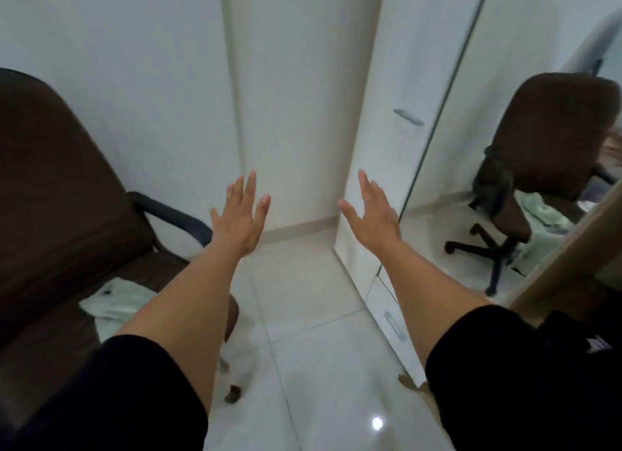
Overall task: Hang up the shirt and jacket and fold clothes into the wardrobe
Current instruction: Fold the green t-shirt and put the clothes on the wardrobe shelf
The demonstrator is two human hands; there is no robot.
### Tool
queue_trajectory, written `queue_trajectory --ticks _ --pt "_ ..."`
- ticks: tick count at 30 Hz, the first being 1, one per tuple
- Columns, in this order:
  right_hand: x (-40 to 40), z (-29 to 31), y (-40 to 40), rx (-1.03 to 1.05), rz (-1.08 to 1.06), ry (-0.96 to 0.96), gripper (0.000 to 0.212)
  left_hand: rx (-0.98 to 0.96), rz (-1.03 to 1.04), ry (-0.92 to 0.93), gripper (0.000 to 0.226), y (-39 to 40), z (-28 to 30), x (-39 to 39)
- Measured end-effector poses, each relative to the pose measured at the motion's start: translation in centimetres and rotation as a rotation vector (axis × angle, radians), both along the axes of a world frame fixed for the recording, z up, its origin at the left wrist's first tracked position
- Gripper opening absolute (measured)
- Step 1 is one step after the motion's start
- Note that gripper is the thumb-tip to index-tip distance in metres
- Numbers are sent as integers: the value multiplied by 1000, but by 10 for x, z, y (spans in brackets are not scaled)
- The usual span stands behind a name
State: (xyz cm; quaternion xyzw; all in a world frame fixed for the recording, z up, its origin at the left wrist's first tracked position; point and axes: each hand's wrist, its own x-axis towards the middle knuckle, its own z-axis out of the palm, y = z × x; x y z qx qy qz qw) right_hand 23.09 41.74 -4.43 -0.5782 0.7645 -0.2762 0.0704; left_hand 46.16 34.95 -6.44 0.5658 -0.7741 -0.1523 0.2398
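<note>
The white wall (117, 63) fills everything ahead of and above both hands, and the pale tiled floor (319, 366) runs underneath the outstretched forearms with a bright spot of light down near the right sleeve. To the outside of the left hand sits the big brown chair (57, 188), its dark armrest (171, 216) curving in just beside the left wrist. On the far side of the right hand stands the white wardrobe (387, 80), doors closed, a silver handle (408, 117) above the right fingertips; beyond it, a mirror (538, 148) shows the same chair reflected. Low down beside the right forearm, there's a drawer (387, 302) with a small handle. Both arms wear black sleeves (134, 393) pushed up near the elbow. And there's the clothing: a pale green garment (117, 304) lying crumpled on the chair seat, tucked under the left forearm, well back from the hand. Now the hands themselves: left hand (240, 215) reaches forward, fingers spread wide and straight, holding nothing. Right hand (372, 210) mirrors it, flat and wide, also holding nothing, hovering just short of the wardrobe's near edge, whether it touches I cannot tell.
</note>
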Motion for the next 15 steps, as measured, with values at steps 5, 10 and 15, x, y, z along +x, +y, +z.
queue_trajectory --ticks 5,10,15 --pt "137 -4 -83 -9 288 13 72 -20 305 -22 58 -22 8 154" --pt "260 -12 -131 -23 539 5 70 4 521 -82 58 -19 11 276" --pt "344 -25 -161 -11 669 16 68 60 621 -55 59 -11 -7 346"
